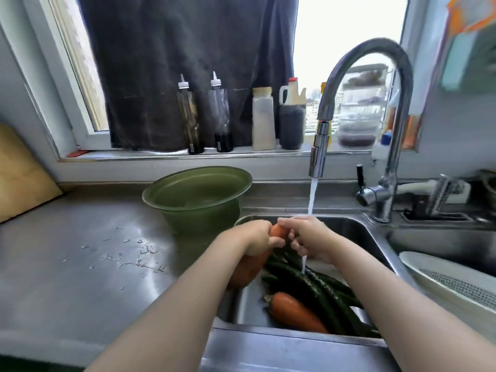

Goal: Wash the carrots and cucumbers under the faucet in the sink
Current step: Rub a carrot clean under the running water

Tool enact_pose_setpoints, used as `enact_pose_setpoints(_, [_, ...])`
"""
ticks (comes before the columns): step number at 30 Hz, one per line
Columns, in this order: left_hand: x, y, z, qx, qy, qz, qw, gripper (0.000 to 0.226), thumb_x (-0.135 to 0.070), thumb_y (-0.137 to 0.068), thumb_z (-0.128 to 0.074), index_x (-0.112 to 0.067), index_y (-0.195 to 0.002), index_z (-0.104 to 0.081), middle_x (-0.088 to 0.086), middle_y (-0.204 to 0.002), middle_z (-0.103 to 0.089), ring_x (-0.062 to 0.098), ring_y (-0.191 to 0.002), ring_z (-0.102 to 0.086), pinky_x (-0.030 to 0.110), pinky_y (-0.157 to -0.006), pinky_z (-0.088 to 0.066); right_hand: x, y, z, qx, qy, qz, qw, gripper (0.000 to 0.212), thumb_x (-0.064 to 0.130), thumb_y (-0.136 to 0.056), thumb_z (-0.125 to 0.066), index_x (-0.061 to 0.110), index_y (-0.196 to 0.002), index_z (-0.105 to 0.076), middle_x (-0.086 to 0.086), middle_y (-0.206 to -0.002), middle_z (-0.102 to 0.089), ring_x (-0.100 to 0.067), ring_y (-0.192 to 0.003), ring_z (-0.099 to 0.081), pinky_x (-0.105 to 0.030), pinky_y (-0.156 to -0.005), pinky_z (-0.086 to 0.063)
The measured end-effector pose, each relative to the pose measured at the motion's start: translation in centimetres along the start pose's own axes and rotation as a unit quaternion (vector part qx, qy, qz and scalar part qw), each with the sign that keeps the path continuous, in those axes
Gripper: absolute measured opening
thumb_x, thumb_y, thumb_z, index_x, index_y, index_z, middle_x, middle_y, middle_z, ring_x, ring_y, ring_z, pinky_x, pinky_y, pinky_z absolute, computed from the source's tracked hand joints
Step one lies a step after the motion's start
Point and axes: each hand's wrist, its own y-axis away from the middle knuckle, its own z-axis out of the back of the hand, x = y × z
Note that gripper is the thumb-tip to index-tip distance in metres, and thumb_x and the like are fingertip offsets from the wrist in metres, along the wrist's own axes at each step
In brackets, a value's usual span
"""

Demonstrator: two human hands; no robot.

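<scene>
Over the steel sink (359,232), my left hand (255,237) grips an orange carrot (249,267) around its middle. My right hand (308,234) closes its fingers on the same carrot's upper tip. Water runs from the curved chrome faucet (319,154) onto my right hand and trickles down. On the sink bottom lie a second carrot (292,312) and several dark green cucumbers (316,288), partly hidden by my right forearm.
A green bowl (198,200) stands on the wet steel counter (80,253) left of the sink. A white strainer (453,283) rests at the right. Bottles (222,114) line the window sill. A wooden board (21,173) leans at the far left.
</scene>
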Motion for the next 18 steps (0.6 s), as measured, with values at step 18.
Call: enact_pose_setpoints(18, [-4.2,-8.5,-7.6,-0.073,0.637,0.098,0.761,0.044,-0.049,-0.102,-0.056,-0.010,-0.117,-0.071,0.009,-0.094,-0.078,0.025,-0.085,-0.076,0.040,-0.083,-0.061,-3.8,-2.5,4.3,-0.095,-0.002,-0.028,0.995,0.031,0.047,-0.102,-0.052,0.028,-0.111,-0.073,0.001,-0.095,-0.073,-0.018,-0.084,-0.069,-0.032,-0.067,-0.055])
